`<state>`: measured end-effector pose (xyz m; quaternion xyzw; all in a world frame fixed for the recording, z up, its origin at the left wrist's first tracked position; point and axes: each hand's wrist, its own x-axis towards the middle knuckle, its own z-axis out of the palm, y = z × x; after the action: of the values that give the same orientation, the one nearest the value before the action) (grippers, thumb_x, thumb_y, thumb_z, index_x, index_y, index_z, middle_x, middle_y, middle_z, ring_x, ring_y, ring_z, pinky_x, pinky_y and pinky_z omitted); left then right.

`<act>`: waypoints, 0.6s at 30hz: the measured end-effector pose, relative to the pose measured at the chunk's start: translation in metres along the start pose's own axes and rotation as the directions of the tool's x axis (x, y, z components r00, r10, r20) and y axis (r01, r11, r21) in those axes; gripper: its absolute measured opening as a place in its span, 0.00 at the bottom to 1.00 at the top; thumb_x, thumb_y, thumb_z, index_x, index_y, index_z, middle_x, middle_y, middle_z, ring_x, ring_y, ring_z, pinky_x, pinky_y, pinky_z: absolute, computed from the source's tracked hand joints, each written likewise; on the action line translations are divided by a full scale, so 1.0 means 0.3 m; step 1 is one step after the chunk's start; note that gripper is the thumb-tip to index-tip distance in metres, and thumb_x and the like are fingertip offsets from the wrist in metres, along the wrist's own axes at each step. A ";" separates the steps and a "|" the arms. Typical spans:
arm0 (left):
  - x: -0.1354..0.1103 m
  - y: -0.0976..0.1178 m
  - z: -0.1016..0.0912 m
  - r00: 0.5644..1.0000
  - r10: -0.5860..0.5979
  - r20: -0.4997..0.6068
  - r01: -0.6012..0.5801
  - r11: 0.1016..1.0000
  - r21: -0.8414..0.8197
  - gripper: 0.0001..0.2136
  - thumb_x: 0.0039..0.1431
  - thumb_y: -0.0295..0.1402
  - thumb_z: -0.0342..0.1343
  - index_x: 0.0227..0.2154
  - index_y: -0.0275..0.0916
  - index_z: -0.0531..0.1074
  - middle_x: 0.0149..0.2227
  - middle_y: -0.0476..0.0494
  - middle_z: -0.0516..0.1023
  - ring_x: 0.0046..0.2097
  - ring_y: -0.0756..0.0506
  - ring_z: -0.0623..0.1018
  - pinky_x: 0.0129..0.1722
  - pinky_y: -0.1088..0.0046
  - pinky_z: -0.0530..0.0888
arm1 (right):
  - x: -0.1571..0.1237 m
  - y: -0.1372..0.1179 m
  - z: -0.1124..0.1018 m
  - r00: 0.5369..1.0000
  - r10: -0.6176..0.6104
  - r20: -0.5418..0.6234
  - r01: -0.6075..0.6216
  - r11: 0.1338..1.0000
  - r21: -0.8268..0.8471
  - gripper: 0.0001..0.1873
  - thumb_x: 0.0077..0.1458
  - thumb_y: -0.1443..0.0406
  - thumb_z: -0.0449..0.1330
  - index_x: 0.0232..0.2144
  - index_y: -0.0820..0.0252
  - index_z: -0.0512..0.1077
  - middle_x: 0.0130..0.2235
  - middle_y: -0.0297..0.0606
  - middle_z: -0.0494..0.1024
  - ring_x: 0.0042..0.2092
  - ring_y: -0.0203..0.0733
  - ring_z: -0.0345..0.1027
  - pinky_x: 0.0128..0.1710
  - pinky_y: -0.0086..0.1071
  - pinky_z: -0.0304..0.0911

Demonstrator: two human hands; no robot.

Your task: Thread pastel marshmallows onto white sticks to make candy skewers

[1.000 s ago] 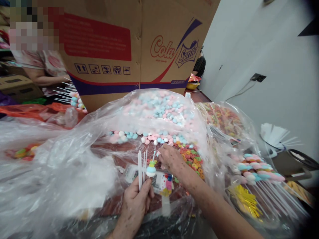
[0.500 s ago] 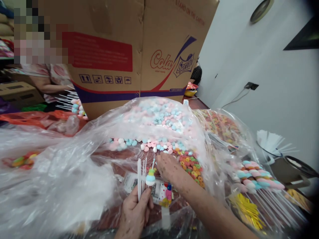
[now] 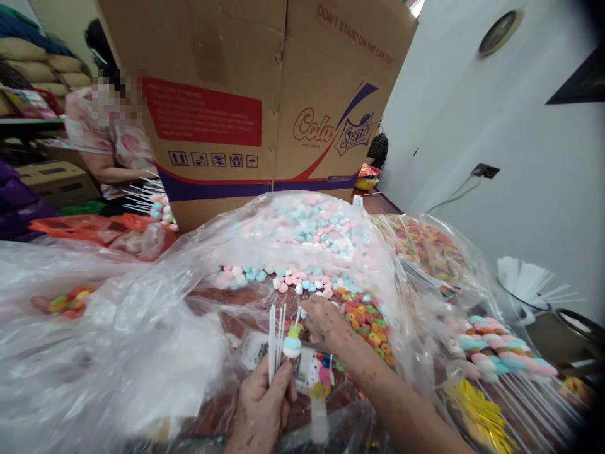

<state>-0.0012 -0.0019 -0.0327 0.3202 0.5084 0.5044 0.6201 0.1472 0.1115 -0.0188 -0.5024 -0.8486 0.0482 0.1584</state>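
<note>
My left hand is closed around a small bunch of thin white sticks that point upward. One of them carries a blue and white candy with a yellow-green piece above it. My right hand is pinched at the top of that stick, fingers pressed together on a small piece I cannot make out. Just beyond lie loose pink, blue and white candies and colourful ring candies inside an open clear plastic bag.
A large cardboard carton stands behind the bag. Finished candy skewers and gold twist ties lie at the right. Another person sits at the back left beside more skewers. An orange bag lies left.
The view has tilted up and shifted a little. My right hand stays pinched at the top of the stick; my left hand keeps holding the sticks upright.
</note>
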 end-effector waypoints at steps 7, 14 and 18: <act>0.012 -0.024 -0.003 1.000 0.007 0.019 -0.008 0.998 0.054 0.18 0.53 0.51 0.58 0.24 0.38 0.70 0.15 0.58 0.65 0.12 0.57 0.56 0.11 0.82 0.49 | 0.003 0.031 -0.094 0.898 0.397 0.191 -0.386 0.503 0.773 0.12 0.50 0.64 0.58 0.35 0.63 0.77 0.24 0.31 0.72 0.25 0.35 0.64 0.26 0.29 0.58; 0.022 -0.032 -0.015 0.996 0.052 0.067 -0.067 0.970 0.235 0.15 0.57 0.46 0.53 0.26 0.39 0.72 0.16 0.56 0.66 0.13 0.55 0.58 0.12 0.80 0.53 | -0.019 0.020 -0.138 0.869 0.350 0.349 -0.374 0.003 0.928 0.17 0.38 0.62 0.70 0.34 0.64 0.81 0.25 0.33 0.74 0.24 0.31 0.63 0.26 0.28 0.56; 0.027 -0.029 -0.014 0.996 0.063 0.057 -0.078 0.948 0.307 0.14 0.57 0.45 0.53 0.26 0.39 0.73 0.15 0.56 0.66 0.14 0.53 0.59 0.13 0.79 0.54 | -0.022 0.021 -0.136 0.870 0.365 0.331 -0.365 0.025 0.931 0.17 0.37 0.63 0.70 0.34 0.62 0.82 0.26 0.33 0.76 0.24 0.31 0.63 0.26 0.28 0.57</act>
<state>-0.0029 0.0029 -0.0443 0.4431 0.5546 0.4328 0.5556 0.1681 0.1057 0.0167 -0.4732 -0.4480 0.6264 0.4279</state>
